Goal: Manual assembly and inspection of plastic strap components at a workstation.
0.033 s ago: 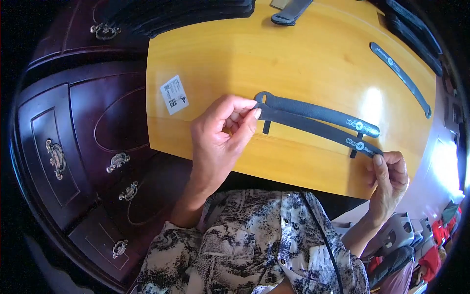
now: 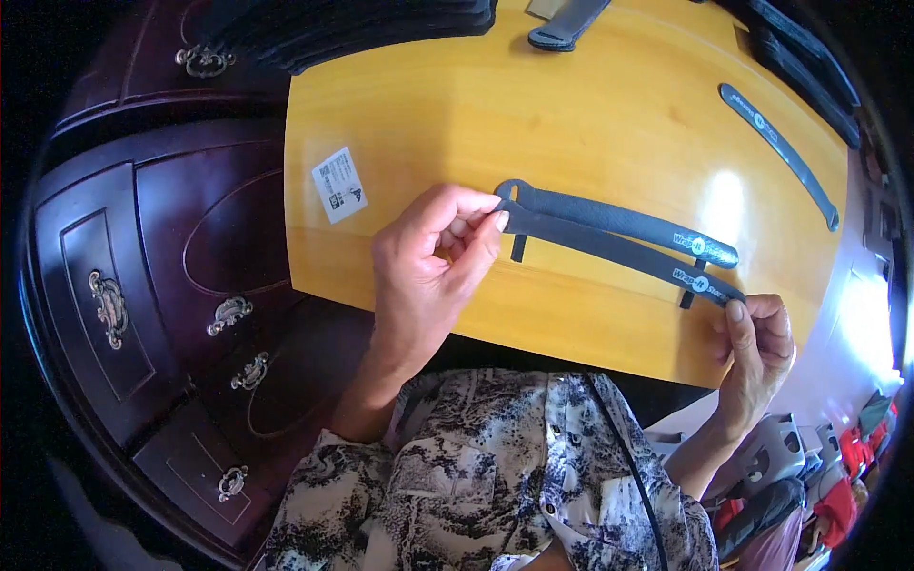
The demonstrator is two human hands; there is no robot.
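Note:
My left hand (image 2: 433, 257) pinches one end of a black hook-and-loop strap (image 2: 595, 243) between thumb and forefinger. At its other end, marked with pale print, the thumb and fingers of my right hand (image 2: 757, 347) grip it, so the strap is stretched between both hands. Just beyond it lies a second black strap (image 2: 609, 211), nearly parallel, with a slotted, rounded end by my left fingertips. Short dark strips (image 2: 518, 247) show beneath the straps near both ends; how they are fixed cannot be seen.
The yellow table (image 2: 400, 114) carries a white label (image 2: 340, 185) at left and a single strap (image 2: 781, 152) at right. Black straps are stacked (image 2: 381, 29) at the far left; others (image 2: 804, 71) lie far right. Dark drawers (image 2: 105, 276) border the left side.

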